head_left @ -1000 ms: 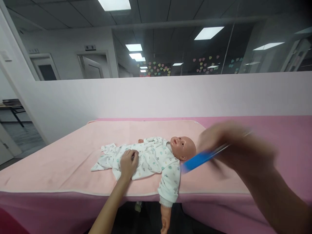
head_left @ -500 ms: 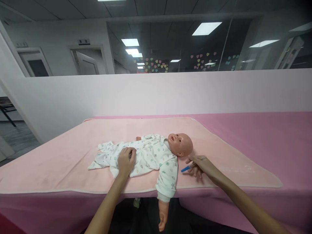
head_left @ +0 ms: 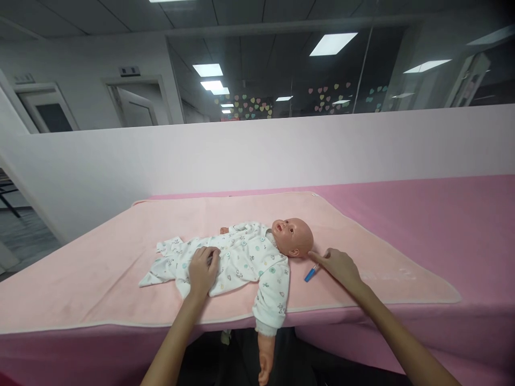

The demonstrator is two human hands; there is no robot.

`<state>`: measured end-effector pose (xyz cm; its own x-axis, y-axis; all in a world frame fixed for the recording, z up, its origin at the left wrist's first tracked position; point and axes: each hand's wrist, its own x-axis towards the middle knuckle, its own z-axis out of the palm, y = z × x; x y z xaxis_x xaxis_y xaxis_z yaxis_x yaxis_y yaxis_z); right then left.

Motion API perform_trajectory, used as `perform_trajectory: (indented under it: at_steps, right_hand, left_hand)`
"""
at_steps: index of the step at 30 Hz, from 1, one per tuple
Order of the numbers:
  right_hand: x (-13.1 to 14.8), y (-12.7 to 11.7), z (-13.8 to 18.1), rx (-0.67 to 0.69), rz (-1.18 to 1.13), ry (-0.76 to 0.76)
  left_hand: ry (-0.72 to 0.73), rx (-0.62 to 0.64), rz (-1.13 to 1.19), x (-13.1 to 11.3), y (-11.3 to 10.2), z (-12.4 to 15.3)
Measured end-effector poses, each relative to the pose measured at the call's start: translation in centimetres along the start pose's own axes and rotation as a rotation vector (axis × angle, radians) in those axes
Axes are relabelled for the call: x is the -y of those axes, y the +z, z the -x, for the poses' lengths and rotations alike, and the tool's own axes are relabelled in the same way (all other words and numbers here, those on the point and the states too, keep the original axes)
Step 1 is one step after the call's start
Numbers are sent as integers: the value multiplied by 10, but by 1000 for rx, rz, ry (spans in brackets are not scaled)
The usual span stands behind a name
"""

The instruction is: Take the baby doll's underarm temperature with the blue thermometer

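Note:
A baby doll point(head_left: 295, 237) in a white printed suit point(head_left: 241, 260) lies on its back on a pale pink mat point(head_left: 120, 257), head to the right. One doll arm hangs over the table's front edge. My left hand point(head_left: 202, 271) rests on the doll's belly with its fingers bent into the cloth. My right hand point(head_left: 338, 266) lies flat on the mat just right of the doll's head, index finger stretched toward the neck. A small blue stick with a white tip point(head_left: 311, 273) lies on the mat, touching the underside of those fingers.
The mat covers the left part of a long table under a darker pink cloth point(head_left: 462, 230). A white partition wall point(head_left: 281, 155) with glass above runs behind it. Floor and a doorway show at the far left.
My right hand swept in from the right with the blue stick, lowered it to the mat by the doll's head and flattened out. My left hand stayed on the doll.

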<state>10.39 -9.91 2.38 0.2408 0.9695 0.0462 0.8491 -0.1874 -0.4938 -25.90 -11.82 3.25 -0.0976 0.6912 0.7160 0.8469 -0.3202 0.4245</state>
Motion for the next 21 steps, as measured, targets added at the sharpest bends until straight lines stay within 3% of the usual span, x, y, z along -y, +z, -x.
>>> perform_trajectory:
  at_steps: [5, 8, 10, 12, 16, 18, 21]
  right_hand:
    - [-2, 6, 8, -36, 163, -35]
    - [-3, 12, 7, -42, 257, -25]
    - [-3, 16, 6, -48, 292, -2]
    - [-3, 19, 5, -51, 323, -3]
    - [-2, 24, 5, -88, 424, -58]
    - [-2, 26, 5, -108, 450, -68]
    - [-4, 28, 5, -128, 446, -50]
  left_hand:
    - [-88, -3, 49, -2, -1, -4]
    - [-291, -94, 174, -14, 2, -17]
    - [-322, -184, 220, -31, 7, -28]
    - [-179, -210, 186, -54, 14, -39]
    - [214, -45, 4, -94, 36, -49]
    - [359, 35, -96, -101, 48, -47]
    - [425, 90, -183, -94, 66, -39]
